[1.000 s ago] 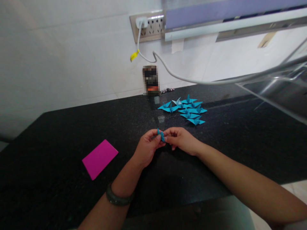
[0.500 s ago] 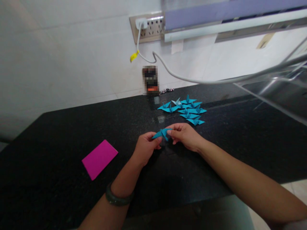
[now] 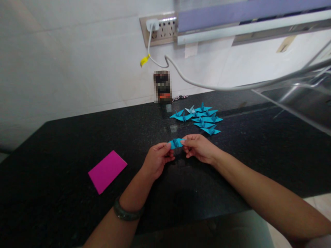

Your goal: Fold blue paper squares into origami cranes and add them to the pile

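A small blue paper crane (image 3: 176, 142) is stretched between both hands just above the black counter (image 3: 64, 144). My left hand (image 3: 157, 160) pinches its left wing tip, and my right hand (image 3: 198, 148) pinches its right wing tip, fingers closed. Beyond my hands lies a cluster of several finished blue paper cranes (image 3: 201, 119). A magenta paper sheet (image 3: 107, 171) lies flat to the left of my left hand.
A white cable (image 3: 196, 82) runs from a plug in the wall socket strip (image 3: 159, 30) across to the right above the counter. A small dark object (image 3: 162, 86) leans on the tiled wall. A metal rack (image 3: 305, 89) juts in at right.
The folded blue piece was bunched upright between my fingers; now both hands have pulled apart slightly and its wings are spread flat between them.
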The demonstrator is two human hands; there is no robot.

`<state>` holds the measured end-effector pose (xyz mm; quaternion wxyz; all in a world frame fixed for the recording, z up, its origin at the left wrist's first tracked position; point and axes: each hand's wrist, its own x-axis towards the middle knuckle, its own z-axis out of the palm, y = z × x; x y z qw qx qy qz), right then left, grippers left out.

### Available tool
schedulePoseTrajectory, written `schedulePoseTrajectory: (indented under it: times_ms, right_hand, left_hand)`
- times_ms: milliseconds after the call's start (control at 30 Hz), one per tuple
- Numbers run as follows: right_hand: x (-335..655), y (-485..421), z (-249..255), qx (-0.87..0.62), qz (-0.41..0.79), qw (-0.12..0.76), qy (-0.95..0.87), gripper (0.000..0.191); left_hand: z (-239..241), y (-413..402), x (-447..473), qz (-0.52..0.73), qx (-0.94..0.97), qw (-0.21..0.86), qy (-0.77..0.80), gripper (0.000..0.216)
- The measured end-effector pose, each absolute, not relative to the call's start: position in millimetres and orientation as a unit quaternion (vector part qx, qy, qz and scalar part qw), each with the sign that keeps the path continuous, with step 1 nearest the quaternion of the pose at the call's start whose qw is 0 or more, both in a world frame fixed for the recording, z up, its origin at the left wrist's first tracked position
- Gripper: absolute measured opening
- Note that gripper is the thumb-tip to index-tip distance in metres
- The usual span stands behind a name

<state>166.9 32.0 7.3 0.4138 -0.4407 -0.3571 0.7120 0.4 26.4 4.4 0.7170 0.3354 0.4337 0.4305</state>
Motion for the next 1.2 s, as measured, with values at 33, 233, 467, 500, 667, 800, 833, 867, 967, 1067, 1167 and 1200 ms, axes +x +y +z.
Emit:
schedulePoseTrajectory:
  times_ms: [33,233,467,500,667,800,833,867,967,1067,1167,1200]
  right_hand:
    - [167,32,8,-0.437,0.723,0.411,-0.344,0.02]
    - [168,33,8,-0.414,0.763,0.406,-0.284,0.013]
    - [170,35,6,-0.381,0.806,0.384,-0.238,0.007]
    - [170,35,6,-0.384,0.807,0.382,-0.235,0.008]
    - [169,34,7,-0.387,0.823,0.365,-0.199,0.008]
    - [168,33,9,-0.346,0.848,0.36,-0.177,0.009]
    - [167,32,9,-0.333,0.852,0.364,-0.177,0.009]
    - [166,31,9,-0.321,0.854,0.368,-0.178,0.008]
    - [163,29,8,-0.286,0.856,0.387,-0.186,0.009]
    - [160,27,7,-0.266,0.856,0.406,-0.18,0.014]
    - [159,28,5,-0.263,0.864,0.397,-0.162,0.018]
    - [159,29,5,-0.264,0.868,0.391,-0.158,0.02]
  left_hand:
    - [5,26,0,0.431,0.33,0.72,0.432,0.027]
    - [5,26,0,0.428,0.313,0.732,0.428,0.026]
    - [0,28,0,0.424,0.3,0.734,0.437,0.023]
    - [0,28,0,0.423,0.297,0.738,0.434,0.022]
    - [0,27,-1,0.417,0.275,0.771,0.396,0.023]
    - [-1,25,1,0.411,0.267,0.777,0.395,0.023]
    - [-1,24,1,0.409,0.268,0.777,0.397,0.023]
    - [-2,24,2,0.406,0.269,0.777,0.398,0.024]
    - [-3,24,2,0.398,0.271,0.783,0.394,0.024]
    - [-3,24,2,0.4,0.267,0.794,0.372,0.023]
    - [-2,24,2,0.42,0.256,0.803,0.336,0.023]
    - [-2,24,2,0.427,0.253,0.804,0.327,0.023]
